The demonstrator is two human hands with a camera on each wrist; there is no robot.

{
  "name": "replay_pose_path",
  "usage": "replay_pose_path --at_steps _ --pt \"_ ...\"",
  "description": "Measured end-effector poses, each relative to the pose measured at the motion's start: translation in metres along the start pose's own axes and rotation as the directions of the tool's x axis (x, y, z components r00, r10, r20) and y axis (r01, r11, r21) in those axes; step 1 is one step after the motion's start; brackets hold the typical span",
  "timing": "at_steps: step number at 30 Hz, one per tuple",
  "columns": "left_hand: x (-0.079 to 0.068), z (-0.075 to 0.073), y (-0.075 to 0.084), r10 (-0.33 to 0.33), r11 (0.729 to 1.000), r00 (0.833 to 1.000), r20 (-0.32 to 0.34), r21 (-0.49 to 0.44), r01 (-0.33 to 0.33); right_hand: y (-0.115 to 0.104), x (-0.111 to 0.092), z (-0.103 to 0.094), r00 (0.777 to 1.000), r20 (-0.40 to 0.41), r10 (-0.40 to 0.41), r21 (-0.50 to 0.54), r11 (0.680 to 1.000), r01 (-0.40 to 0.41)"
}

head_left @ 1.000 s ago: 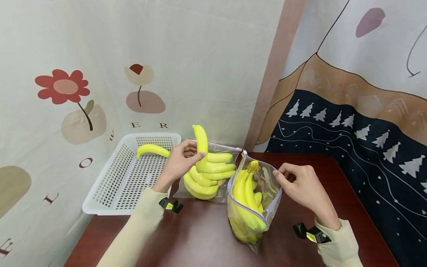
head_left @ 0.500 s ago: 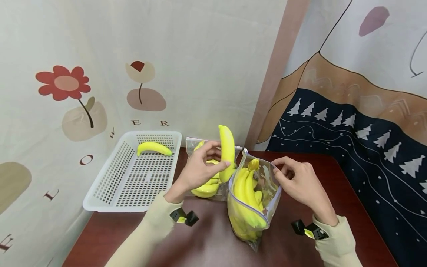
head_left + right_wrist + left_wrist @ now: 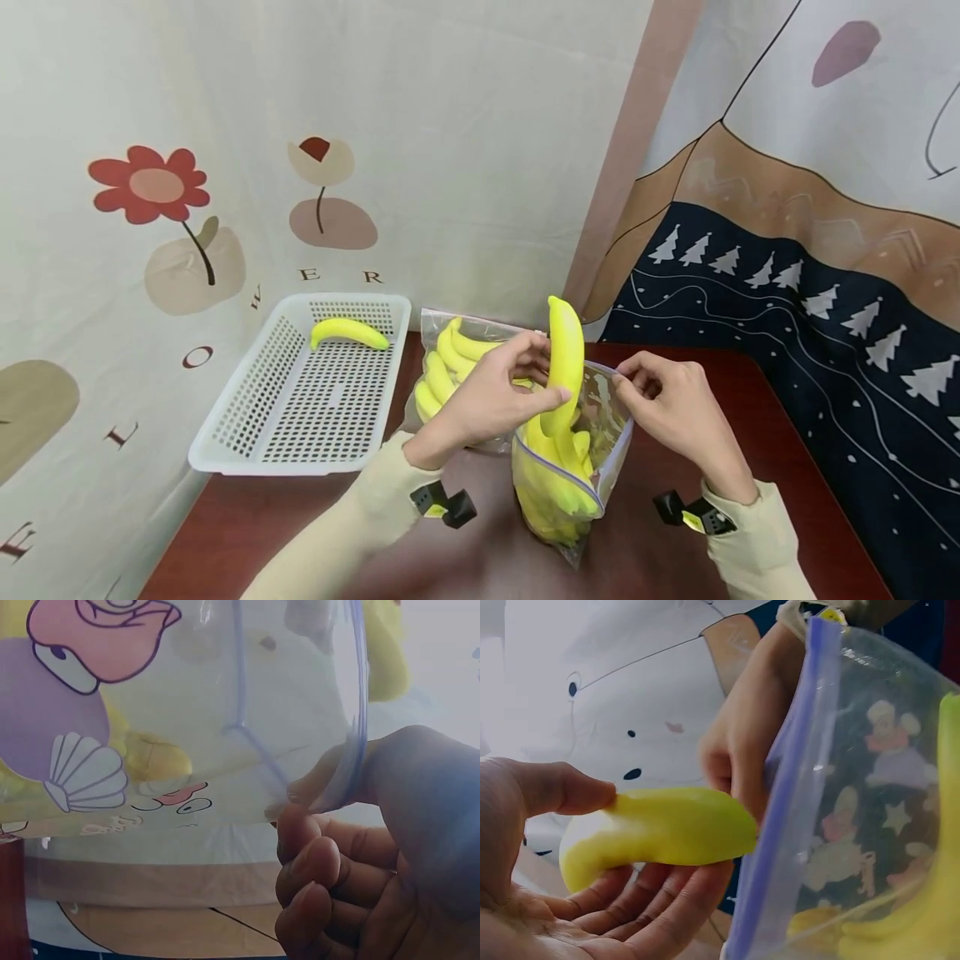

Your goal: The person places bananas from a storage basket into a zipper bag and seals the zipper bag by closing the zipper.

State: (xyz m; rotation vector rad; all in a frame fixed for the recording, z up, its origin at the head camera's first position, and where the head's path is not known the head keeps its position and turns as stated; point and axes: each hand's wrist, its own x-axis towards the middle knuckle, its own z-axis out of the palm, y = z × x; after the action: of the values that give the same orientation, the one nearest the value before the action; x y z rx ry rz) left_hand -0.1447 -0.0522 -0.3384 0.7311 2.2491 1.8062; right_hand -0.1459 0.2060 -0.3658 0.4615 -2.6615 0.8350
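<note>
My left hand (image 3: 498,387) holds a yellow banana (image 3: 567,354) upright between thumb and fingers, above the mouth of a clear zip bag (image 3: 551,492). In the left wrist view the banana (image 3: 675,825) points toward the bag's purple zip edge (image 3: 769,847). Several bananas stand inside that bag. With thumb and forefinger my right hand (image 3: 678,404) pinches the bag's right rim, which keeps the mouth spread. The right wrist view shows those fingertips (image 3: 304,795) on the printed plastic (image 3: 82,727).
Behind my left hand a second clear bag (image 3: 412,408) with several bananas lies on the dark red table (image 3: 285,533). A white perforated basket (image 3: 202,450) stands at the left, one banana (image 3: 348,332) inside it. Patterned cloth (image 3: 465,150) hangs behind the table.
My left hand has carried the banana rightward, from over the second bag to above the open zip bag. My right hand has stayed at the rim.
</note>
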Motion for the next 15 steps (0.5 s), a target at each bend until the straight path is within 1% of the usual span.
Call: replay_pose_path --at_steps 4,7,12,15 --pt "0.000 0.009 -0.002 -0.065 0.996 0.997 0.041 0.065 0.062 -0.001 0.002 0.001 1.000 -0.021 0.021 -0.014 1.000 -0.021" --pt "-0.001 0.015 -0.004 -0.099 0.988 0.993 0.068 0.129 0.090 -0.001 0.002 0.001 0.999 -0.034 0.037 -0.012 0.999 -0.037" --pt "-0.002 0.023 -0.005 -0.141 0.961 0.981 0.132 0.254 0.104 0.000 0.003 0.002 0.996 -0.060 0.060 -0.007 0.998 -0.061" --pt "-0.002 0.027 -0.006 -0.157 0.933 0.970 0.184 0.350 0.085 0.000 0.003 0.003 0.995 -0.073 0.068 -0.008 0.998 -0.069"
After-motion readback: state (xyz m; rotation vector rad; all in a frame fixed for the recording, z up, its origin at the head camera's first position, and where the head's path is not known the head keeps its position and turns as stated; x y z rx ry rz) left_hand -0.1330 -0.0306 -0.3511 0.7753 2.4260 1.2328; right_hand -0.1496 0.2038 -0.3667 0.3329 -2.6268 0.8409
